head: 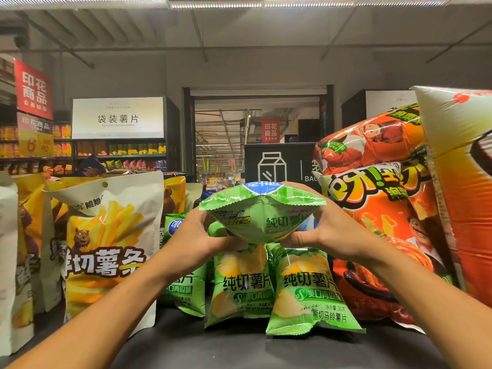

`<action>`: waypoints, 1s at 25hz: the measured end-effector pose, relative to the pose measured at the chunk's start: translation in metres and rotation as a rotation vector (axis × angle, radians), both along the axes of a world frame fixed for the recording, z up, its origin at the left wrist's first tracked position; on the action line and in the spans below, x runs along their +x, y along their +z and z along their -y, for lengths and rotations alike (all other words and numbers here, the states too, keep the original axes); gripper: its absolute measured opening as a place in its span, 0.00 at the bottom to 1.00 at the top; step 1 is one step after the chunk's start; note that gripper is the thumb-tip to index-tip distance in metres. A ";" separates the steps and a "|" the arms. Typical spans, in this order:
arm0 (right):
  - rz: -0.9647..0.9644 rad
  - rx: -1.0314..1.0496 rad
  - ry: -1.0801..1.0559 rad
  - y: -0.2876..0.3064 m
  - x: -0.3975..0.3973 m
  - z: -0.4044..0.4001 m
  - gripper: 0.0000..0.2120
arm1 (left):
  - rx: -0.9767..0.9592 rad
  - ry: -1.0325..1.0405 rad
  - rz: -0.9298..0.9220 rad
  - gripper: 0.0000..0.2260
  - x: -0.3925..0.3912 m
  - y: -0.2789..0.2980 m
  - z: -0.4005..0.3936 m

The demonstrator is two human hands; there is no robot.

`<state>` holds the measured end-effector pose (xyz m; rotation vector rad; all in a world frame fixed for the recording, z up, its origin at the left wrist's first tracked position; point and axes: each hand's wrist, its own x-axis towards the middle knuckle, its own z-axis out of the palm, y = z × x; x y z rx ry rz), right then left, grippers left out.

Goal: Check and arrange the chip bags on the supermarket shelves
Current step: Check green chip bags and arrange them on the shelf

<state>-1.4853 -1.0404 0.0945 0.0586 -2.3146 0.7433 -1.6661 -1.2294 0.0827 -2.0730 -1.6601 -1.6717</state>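
My left hand (pixel 194 235) and right hand (pixel 327 230) clamped on a green chip bag (pixel 262 214), held above the standing green bags (pixel 303 288) near the shelf (pixel 239 344) front edge, fries bag (pixel 106 243) left, orange bags (pixel 383 209) right.
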 end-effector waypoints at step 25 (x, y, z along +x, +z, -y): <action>0.089 -0.561 0.161 0.002 -0.014 -0.003 0.24 | -0.022 0.081 0.153 0.57 -0.008 -0.003 -0.012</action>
